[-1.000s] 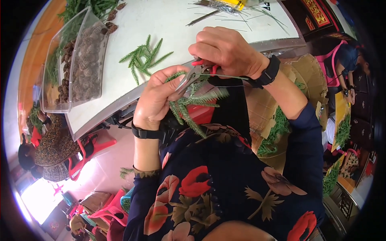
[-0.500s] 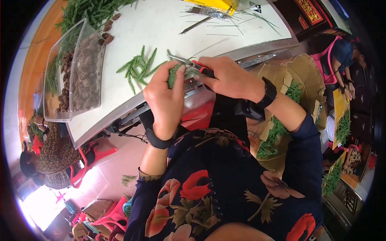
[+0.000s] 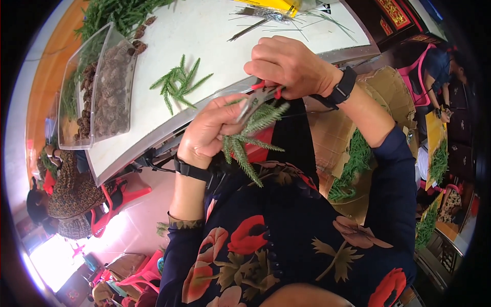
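My left hand (image 3: pixel 210 128) pinches a green artificial pine sprig (image 3: pixel 250 146), its needled tips hanging down over my lap. My right hand (image 3: pixel 294 66) is closed round pliers (image 3: pixel 253 104) with red and black handles. Their metal jaws lie against the sprig's upper end, close to my left fingertips. Whether the jaws grip a stem or wire there cannot be made out. Another pine sprig (image 3: pixel 179 84) lies on the white table (image 3: pixel 204 30), beyond my left hand.
A clear plastic bin (image 3: pixel 66 123) of pine cones (image 3: pixel 110 87) stands at the left, with a greenery pile (image 3: pixel 110 18) behind. Thin wires (image 3: pixel 250 29) lie by a yellow package (image 3: pixel 279 5). At right is an open cardboard box (image 3: pixel 391 94) holding greenery (image 3: pixel 353 166). Other people sit either side.
Both hands have drawn back from over the table edge toward me. The sprig now hangs down in full view, and the pliers have turned, with my right hand raised above them.
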A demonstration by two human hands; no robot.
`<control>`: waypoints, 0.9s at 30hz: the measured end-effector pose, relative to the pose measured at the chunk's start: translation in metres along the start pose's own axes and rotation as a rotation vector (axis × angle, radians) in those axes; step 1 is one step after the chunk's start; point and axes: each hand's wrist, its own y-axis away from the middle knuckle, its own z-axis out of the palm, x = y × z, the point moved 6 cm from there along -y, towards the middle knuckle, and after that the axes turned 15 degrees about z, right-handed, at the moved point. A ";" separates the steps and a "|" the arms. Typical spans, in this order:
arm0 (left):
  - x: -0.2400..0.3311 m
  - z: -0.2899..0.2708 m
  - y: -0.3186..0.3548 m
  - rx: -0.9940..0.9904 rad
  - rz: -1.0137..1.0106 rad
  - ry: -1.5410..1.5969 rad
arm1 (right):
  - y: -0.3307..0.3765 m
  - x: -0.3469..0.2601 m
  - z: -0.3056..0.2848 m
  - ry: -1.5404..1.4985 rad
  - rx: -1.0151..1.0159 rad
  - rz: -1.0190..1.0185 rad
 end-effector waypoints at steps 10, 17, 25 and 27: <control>0.016 0.014 0.001 0.327 0.771 -0.865 | 0.044 0.002 0.042 -0.350 -0.177 0.712; 0.026 0.025 0.008 0.464 1.031 -1.265 | 0.038 0.006 0.037 -0.383 -0.301 0.989; 0.014 -0.003 -0.023 0.495 0.726 -0.530 | 0.027 0.017 0.046 -0.183 -0.166 0.998; 0.009 -0.003 -0.026 0.508 0.695 -0.358 | 0.024 0.014 0.034 0.110 -0.020 0.937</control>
